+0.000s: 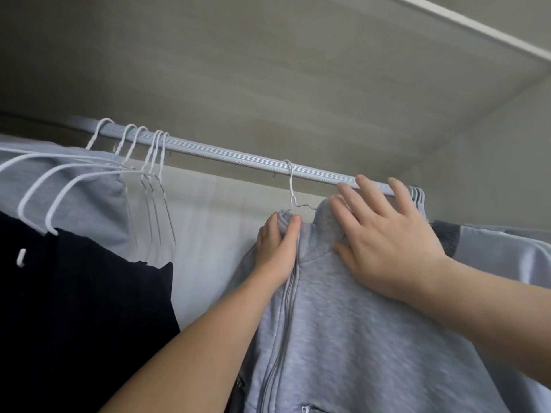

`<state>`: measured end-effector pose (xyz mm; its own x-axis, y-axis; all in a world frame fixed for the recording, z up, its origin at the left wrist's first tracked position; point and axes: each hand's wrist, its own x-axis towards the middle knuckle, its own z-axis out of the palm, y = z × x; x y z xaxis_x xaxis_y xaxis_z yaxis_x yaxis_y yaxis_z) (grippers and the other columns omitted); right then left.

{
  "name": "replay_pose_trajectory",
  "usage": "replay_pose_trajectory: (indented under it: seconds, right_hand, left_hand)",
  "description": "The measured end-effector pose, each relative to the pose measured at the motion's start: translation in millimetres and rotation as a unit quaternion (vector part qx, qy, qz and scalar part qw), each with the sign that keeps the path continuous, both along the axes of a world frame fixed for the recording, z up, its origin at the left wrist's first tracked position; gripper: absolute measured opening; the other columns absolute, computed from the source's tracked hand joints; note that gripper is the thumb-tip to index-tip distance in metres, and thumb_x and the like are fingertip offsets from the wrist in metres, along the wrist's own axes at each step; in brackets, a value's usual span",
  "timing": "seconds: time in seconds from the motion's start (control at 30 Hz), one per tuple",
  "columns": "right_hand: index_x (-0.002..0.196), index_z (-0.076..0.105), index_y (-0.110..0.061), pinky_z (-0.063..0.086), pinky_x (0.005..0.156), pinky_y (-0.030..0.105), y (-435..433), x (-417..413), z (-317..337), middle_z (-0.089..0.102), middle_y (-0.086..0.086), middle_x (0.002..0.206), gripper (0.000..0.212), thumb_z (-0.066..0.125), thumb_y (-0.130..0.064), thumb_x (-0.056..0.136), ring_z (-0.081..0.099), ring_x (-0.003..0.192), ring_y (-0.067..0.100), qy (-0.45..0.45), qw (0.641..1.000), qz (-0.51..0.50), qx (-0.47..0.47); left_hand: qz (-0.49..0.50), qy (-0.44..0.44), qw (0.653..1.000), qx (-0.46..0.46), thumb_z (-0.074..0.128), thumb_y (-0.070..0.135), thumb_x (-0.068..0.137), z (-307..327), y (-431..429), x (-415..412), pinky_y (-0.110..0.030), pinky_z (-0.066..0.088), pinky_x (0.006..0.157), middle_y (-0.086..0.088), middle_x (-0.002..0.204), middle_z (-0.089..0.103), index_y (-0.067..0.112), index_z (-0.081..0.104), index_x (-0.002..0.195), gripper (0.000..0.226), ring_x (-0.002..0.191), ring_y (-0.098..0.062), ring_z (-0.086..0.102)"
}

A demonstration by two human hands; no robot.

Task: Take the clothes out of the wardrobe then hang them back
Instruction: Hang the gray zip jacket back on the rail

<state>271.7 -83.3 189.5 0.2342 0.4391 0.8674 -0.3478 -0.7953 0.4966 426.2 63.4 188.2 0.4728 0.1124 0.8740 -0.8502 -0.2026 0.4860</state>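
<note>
Head view shows your left hand (275, 244) pinching the left edge of the stand-up collar of the grey jacket (343, 338). The thumb sits on the front beside the zip (279, 338), and the other fingers curl behind the bunched fabric. Your right hand (387, 238) lies flat and spread on the right side of the same collar, fingers straight and grasping nothing. Its fingertips reach up across the rail (223, 155) (whether they touch it can't be told).

The jacket is a soft, flecked knit with a grey toothed zip running down its front. It hangs between your two hands from a thin white wire hanger (289, 186), whose hook sits over the rail just left of your right hand. The rail is a pale bar, ribbed along its length.

Toward the rail's left end hang several white wire hangers (149, 162), their hooks bunched, with a black garment (83, 308) and grey cloth (89, 198) below them. At the rail's right end more hooks (417, 195) crowd together above pale grey clothes (507, 248), one with a dark ribbed band (444, 234).
</note>
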Motion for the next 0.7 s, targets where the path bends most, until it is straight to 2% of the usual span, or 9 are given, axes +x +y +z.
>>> replay_pose_trajectory:
  seconds: [0.07,0.13,0.23,0.37,0.47,0.53,0.63,0.67,0.7]
  right_hand:
    - [0.135,0.055,-0.001,0.018,0.112,0.066,-15.2,3.2,-6.5,0.050,0.018,0.144,0.073,0.041,-0.053,0.086,0.037,0.139,0.040,0.014,0.999,-0.033,-0.007]
    - [0.136,0.055,0.000,0.013,0.113,0.068,-28.4,3.1,-12.9,0.049,0.019,0.145,0.082,0.035,-0.060,0.084,0.036,0.140,0.041,0.027,0.999,-0.047,0.002]
    - [0.137,0.053,0.001,0.013,0.111,0.070,-47.1,1.8,-21.1,0.048,0.020,0.146,0.086,0.034,-0.063,0.082,0.039,0.139,0.040,0.034,0.998,-0.055,0.008]
    - [0.138,0.052,0.000,0.011,0.111,0.071,-69.6,-4.9,-27.3,0.044,0.018,0.148,0.088,0.033,-0.065,0.081,0.040,0.140,0.036,0.059,0.993,-0.100,0.021]
    - [0.139,0.052,-0.002,0.010,0.111,0.071,-86.6,-12.3,-28.0,0.042,0.016,0.150,0.089,0.031,-0.066,0.080,0.040,0.140,0.032,0.084,0.984,-0.150,0.046]
    - [0.148,0.040,-0.008,0.005,0.112,0.070,-97.0,-17.5,-28.3,0.030,0.013,0.157,0.093,0.018,-0.068,0.080,0.030,0.146,0.028,0.093,0.973,-0.200,0.065]
    - [0.156,0.000,-0.015,-0.007,0.110,0.070,-116.2,-23.0,-29.0,-0.007,0.009,0.164,0.098,-0.012,-0.066,0.073,0.000,0.152,0.024,0.086,0.963,-0.250,0.058]
    - [0.155,-0.009,-0.015,-0.009,0.109,0.070,-122.9,-24.4,-29.6,-0.015,0.009,0.163,0.099,-0.017,-0.065,0.070,-0.007,0.152,0.023,0.087,0.959,-0.262,0.057]
    - [0.155,-0.009,-0.015,-0.010,0.108,0.071,-128.0,-25.9,-30.2,-0.017,0.008,0.163,0.098,-0.017,-0.065,0.070,-0.009,0.152,0.023,0.085,0.957,-0.270,0.059]
  left_hand:
    - [0.013,-0.006,1.000,-0.002,0.033,0.073,0.089,-2.5,-12.0,3.2,-0.046,0.030,0.114,0.004,0.144,0.048,0.032,0.045,0.136,0.064,0.136,-0.022,0.040]
    - [0.012,-0.020,1.000,-0.011,0.030,0.079,0.080,-3.7,-27.9,6.3,-0.047,0.029,0.115,0.001,0.145,0.048,0.028,0.046,0.138,0.079,0.138,-0.022,0.039]
    - [-0.002,-0.027,0.999,-0.033,0.027,0.082,0.071,-4.9,-55.0,9.8,-0.047,0.030,0.115,-0.001,0.142,0.051,0.022,0.049,0.136,0.091,0.138,-0.022,0.039]
    - [-0.031,-0.028,0.998,-0.038,0.028,0.081,0.071,-5.7,-91.9,12.4,-0.045,0.027,0.117,-0.002,0.146,0.048,0.022,0.046,0.141,0.093,0.140,-0.021,0.037]
    - [-0.050,-0.026,0.998,-0.036,0.030,0.081,0.074,-6.0,-122.5,18.9,-0.046,0.033,0.114,-0.002,0.141,0.053,0.021,0.050,0.136,0.088,0.136,-0.020,0.043]
    - [-0.057,-0.027,0.997,-0.034,0.032,0.080,0.077,-5.7,-143.6,21.6,-0.047,0.037,0.110,-0.002,0.135,0.058,0.019,0.053,0.130,0.083,0.130,-0.021,0.048]
    - [-0.076,-0.018,0.997,-0.024,0.032,0.080,0.076,-6.0,-174.4,23.0,-0.048,0.037,0.111,-0.002,0.138,0.056,0.018,0.052,0.131,0.085,0.132,-0.022,0.047]
    - [-0.087,-0.015,0.996,-0.024,0.031,0.081,0.075,-6.3,-184.3,22.0,-0.047,0.036,0.112,-0.002,0.141,0.054,0.020,0.051,0.133,0.086,0.134,-0.022,0.045]
    - [-0.098,-0.011,0.995,-0.025,0.031,0.081,0.074,-6.6,-194.6,22.9,-0.047,0.034,0.113,-0.002,0.144,0.051,0.021,0.050,0.135,0.088,0.136,-0.022,0.043]
